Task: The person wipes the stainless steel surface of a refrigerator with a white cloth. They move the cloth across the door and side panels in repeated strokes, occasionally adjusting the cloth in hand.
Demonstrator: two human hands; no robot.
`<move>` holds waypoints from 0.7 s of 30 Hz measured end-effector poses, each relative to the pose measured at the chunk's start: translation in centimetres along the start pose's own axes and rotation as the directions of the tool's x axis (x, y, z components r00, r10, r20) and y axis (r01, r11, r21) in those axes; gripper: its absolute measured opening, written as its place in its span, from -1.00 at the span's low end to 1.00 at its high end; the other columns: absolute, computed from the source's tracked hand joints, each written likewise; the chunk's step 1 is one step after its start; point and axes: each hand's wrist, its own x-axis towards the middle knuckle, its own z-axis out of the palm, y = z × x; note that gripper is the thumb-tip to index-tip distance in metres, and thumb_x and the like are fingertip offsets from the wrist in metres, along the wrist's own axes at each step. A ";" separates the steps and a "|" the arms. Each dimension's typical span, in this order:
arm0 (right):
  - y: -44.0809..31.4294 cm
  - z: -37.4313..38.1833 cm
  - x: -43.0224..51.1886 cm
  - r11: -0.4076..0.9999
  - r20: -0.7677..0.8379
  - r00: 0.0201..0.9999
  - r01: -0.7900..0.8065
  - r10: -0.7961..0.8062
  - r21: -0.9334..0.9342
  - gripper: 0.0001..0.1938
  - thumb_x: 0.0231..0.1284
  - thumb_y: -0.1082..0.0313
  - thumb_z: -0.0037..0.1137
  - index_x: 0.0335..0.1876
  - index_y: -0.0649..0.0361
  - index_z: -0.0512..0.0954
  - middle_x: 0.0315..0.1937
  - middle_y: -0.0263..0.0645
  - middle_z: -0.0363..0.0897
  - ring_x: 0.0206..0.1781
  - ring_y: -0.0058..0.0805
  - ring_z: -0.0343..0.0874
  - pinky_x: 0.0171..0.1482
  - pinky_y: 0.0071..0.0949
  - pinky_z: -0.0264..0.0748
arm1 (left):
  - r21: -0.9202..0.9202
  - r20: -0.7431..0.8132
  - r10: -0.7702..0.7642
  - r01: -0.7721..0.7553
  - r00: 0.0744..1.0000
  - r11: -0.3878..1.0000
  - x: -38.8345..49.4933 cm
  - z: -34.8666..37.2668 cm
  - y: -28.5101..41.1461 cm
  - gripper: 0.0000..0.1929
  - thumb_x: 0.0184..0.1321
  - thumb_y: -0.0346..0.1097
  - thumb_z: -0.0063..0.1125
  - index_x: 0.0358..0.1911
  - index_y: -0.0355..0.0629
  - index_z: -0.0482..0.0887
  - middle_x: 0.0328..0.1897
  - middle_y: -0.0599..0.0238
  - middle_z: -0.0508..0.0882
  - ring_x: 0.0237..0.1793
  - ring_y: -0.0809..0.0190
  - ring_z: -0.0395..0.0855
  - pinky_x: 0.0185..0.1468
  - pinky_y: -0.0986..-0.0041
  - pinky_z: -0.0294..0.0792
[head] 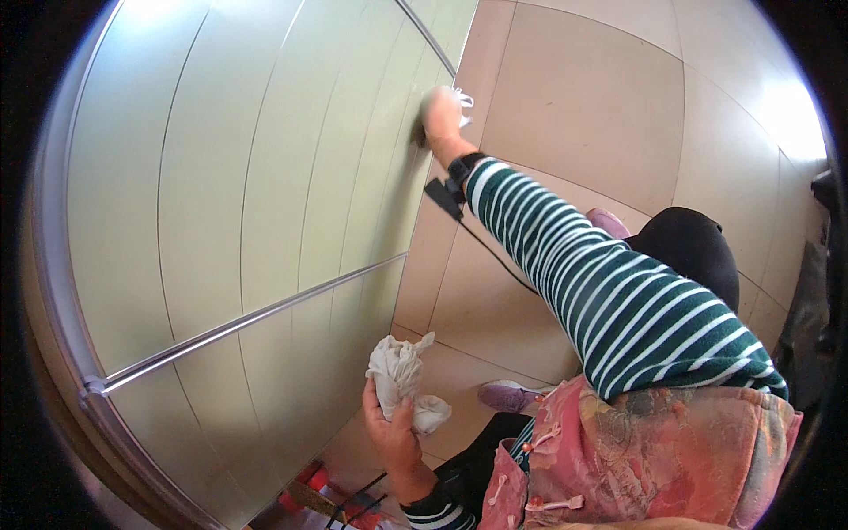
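Note:
My left hand [391, 437] holds a crumpled white cloth [395, 371] between thumb and fingers, in front of the lower part of a pale green, grooved panel [278, 165]. One end of the cloth hangs loose to the right. My right hand [442, 114], somewhat blurred, is stretched far forward at the panel's edge near the floor, closed around a white cloth or similar soft item [465, 103]; most of that item is hidden. A black band with a small device and cable [445, 195] sits at the right wrist.
Metal trim strips [258, 311] cross the panel, and a metal frame [56, 199] borders it. Tiled floor [583, 106] lies to the right. Red items and a dark-handled bag or box [331, 503] stand at the bottom. A dark object [805, 318] is at the right rim.

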 end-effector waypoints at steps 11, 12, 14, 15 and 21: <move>-7.1 -6.3 -24.5 0.907 0.532 0.753 -0.416 0.386 -0.070 -0.44 0.12 0.41 -0.05 0.27 0.41 0.22 0.02 0.39 0.35 0.14 0.29 0.35 0.22 0.09 0.26 | 0.165 -0.034 0.055 -0.049 0.998 0.985 0.1 -0.1 -0.6 -0.33 0.18 -0.49 0.16 0.40 -0.41 0.26 0.30 0.01 0.49 0.23 0.11 0.52 0.32 0.31 0.32; -7.2 -6.5 -24.5 0.889 0.573 0.696 -0.435 0.432 -0.142 -0.44 0.09 0.45 -0.05 0.27 0.41 0.22 0.00 0.37 0.36 0.14 0.29 0.36 0.22 0.08 0.27 | 0.146 -0.022 0.063 -0.059 0.998 0.988 0.1 -0.1 -0.6 -0.33 0.18 -0.50 0.16 0.40 -0.41 0.26 0.30 0.01 0.49 0.24 0.11 0.52 0.32 0.31 0.32; -6.6 -6.8 -22.7 0.889 0.626 0.649 -0.422 0.433 -0.178 -0.47 0.08 0.50 -0.05 0.24 0.41 0.23 -0.01 0.37 0.40 0.14 0.28 0.40 0.23 0.05 0.30 | 0.166 -0.051 0.038 -0.029 0.998 0.986 0.2 -0.1 -0.5 -0.32 0.18 -0.50 0.16 0.41 -0.42 0.25 0.31 0.01 0.49 0.25 0.11 0.51 0.33 0.31 0.32; -6.2 -6.7 -21.0 0.878 0.656 0.602 -0.423 0.456 -0.223 -0.48 0.08 0.52 -0.05 0.22 0.41 0.23 -0.01 0.36 0.43 0.14 0.28 0.42 0.23 0.03 0.32 | 0.159 -0.059 0.039 -0.029 0.998 0.987 0.2 -0.2 -0.4 -0.32 0.18 -0.50 0.15 0.41 -0.42 0.24 0.31 0.00 0.49 0.25 0.12 0.51 0.33 0.31 0.33; -6.1 -6.2 -10.4 0.965 0.288 0.922 -0.254 0.260 -0.058 -0.51 0.17 0.54 -0.04 0.25 0.34 0.23 -0.06 0.31 0.55 0.03 0.31 0.56 0.06 0.01 0.49 | 0.221 -0.080 0.031 -0.012 0.996 0.975 0.5 -0.2 -0.3 -0.33 0.16 -0.52 0.14 0.40 -0.42 0.27 0.32 0.00 0.49 0.25 0.11 0.52 0.33 0.32 0.33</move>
